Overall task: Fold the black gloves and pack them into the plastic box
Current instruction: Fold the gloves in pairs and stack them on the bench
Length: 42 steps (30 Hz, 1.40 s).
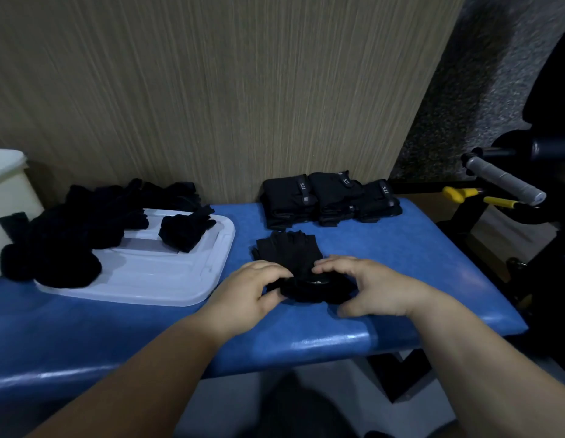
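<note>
A black fingerless glove (289,251) lies on the blue padded bench (401,263), finger end pointing away from me. Its near cuff end is rolled up, and both hands pinch that roll: my left hand (243,292) from the left, my right hand (369,287) from the right. Several folded black gloves (330,199) stand in a row at the back of the bench by the wall. A heap of loose black gloves (72,229) covers the left part of a white plastic lid (167,273). One bunched glove (186,230) sits apart on the lid.
A pale plastic box (6,184) stands at the far left edge. The wood-grain wall panel (211,90) rises behind the bench. Exercise equipment with a grey handle (505,180) and yellow parts (461,192) sits to the right, beyond the bench edge.
</note>
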Tool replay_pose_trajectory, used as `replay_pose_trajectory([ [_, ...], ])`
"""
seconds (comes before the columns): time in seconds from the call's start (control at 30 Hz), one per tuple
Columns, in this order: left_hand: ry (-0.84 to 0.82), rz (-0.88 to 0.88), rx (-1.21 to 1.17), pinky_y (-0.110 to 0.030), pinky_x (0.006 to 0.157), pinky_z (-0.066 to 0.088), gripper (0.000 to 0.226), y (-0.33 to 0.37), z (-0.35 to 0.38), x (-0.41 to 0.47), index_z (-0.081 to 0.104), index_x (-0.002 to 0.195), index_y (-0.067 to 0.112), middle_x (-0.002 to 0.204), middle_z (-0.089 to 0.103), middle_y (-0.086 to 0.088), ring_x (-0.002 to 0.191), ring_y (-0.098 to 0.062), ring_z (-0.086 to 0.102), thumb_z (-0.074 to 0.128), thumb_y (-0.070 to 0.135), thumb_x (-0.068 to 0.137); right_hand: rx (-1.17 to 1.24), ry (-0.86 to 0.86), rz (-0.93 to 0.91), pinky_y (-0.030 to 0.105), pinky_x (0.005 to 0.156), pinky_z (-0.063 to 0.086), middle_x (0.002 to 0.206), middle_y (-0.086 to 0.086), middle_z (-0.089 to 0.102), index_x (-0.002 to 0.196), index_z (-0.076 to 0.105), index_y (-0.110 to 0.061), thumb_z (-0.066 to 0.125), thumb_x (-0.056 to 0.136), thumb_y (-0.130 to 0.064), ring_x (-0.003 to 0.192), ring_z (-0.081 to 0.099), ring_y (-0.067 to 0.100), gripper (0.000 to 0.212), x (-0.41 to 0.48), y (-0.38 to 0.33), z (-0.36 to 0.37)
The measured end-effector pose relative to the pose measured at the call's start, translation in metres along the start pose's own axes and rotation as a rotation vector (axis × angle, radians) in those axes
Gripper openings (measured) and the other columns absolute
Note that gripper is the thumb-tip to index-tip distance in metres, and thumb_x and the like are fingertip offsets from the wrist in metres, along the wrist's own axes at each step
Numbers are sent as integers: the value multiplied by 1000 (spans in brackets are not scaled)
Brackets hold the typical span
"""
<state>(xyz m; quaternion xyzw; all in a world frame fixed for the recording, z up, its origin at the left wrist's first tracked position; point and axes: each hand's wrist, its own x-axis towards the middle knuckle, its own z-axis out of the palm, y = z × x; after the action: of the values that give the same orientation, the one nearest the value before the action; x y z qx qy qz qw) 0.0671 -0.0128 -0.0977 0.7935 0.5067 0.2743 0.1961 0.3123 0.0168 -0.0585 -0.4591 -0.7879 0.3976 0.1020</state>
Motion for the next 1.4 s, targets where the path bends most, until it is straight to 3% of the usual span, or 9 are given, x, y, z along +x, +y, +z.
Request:
replay_pose_trajectory([
  [0.17, 41, -191, -290, -16, 84, 46, 14, 13, -7, 1, 61, 99, 45, 97, 69, 22, 97, 8, 60, 54, 33, 95, -50, 188, -68, 9, 96, 38, 120, -24, 49, 112, 51, -48, 86, 66, -11, 114, 51, -2, 69, 5, 0, 5],
  [0.27, 61, -276, -418, -9, 83, 41, 14, 19, -7, 1, 61, 98, 44, 97, 68, 30, 97, 14, 59, 51, 34, 97, 90, 313, -96, 26, 95, 50, 106, -14, 65, 99, 61, -44, 82, 73, -15, 101, 63, 4, 44, 9, 1, 10],
  [0.4, 124, -321, -554, -17, 90, 44, 17, 22, -7, 1, 60, 109, 42, 103, 68, 25, 100, 10, 60, 48, 39, 97, 212, 375, -73, 21, 85, 50, 98, -4, 70, 97, 61, -37, 72, 85, -17, 93, 65, 12, 26, 12, -3, 12],
  [0.57, 136, -319, -528, -22, 80, 44, 25, 23, -6, 4, 46, 122, 36, 73, 65, 27, 77, 11, 60, 48, 39, 97, 378, 367, -6, 25, 93, 50, 106, -4, 72, 106, 63, -24, 64, 91, -17, 102, 66, 9, 16, 19, -3, 16],
  [0.7, 169, -345, -466, -33, 71, 45, 40, 25, -3, 6, 40, 133, 27, 62, 54, 6, 65, -7, 55, 54, 28, 96, 418, 387, 53, 34, 91, 54, 99, 0, 74, 102, 64, -21, 61, 93, -23, 96, 69, 14, 9, 21, -5, 18],
  [0.83, 212, -408, -387, -14, 56, 38, 46, 24, 4, 11, 36, 137, 25, 59, 50, 10, 56, 0, 50, 54, 29, 95, 310, 417, 111, 41, 87, 54, 95, 5, 72, 101, 63, -22, 59, 94, -31, 91, 68, 20, 12, 23, -8, 21],
  [1.07, 291, -472, -220, -11, 61, 37, 57, 30, 8, 21, 29, 144, 22, 92, 57, 9, 79, -2, 54, 57, 27, 94, 93, 505, 233, 28, 70, 48, 93, -2, 62, 116, 53, -21, 51, 97, -37, 86, 59, 14, 26, 27, -15, 29],
  [1.23, 349, -399, -52, -22, 87, 39, 57, 30, 15, 20, 31, 144, 21, 137, 39, 3, 115, -16, 50, 57, 22, 93, -45, 608, 262, 26, 55, 38, 70, -5, 54, 130, 37, -23, 49, 97, -36, 68, 56, 14, 38, 29, -16, 41],
  [1.4, 261, -160, 144, -35, 114, 19, 43, 33, 15, 18, 40, 142, 30, 157, 21, 14, 142, -13, 18, 42, 27, 100, -220, 648, 237, 35, 78, 42, 129, 8, 47, 145, 20, -26, 46, 97, -29, 108, 54, 28, 55, 26, -20, 48],
])
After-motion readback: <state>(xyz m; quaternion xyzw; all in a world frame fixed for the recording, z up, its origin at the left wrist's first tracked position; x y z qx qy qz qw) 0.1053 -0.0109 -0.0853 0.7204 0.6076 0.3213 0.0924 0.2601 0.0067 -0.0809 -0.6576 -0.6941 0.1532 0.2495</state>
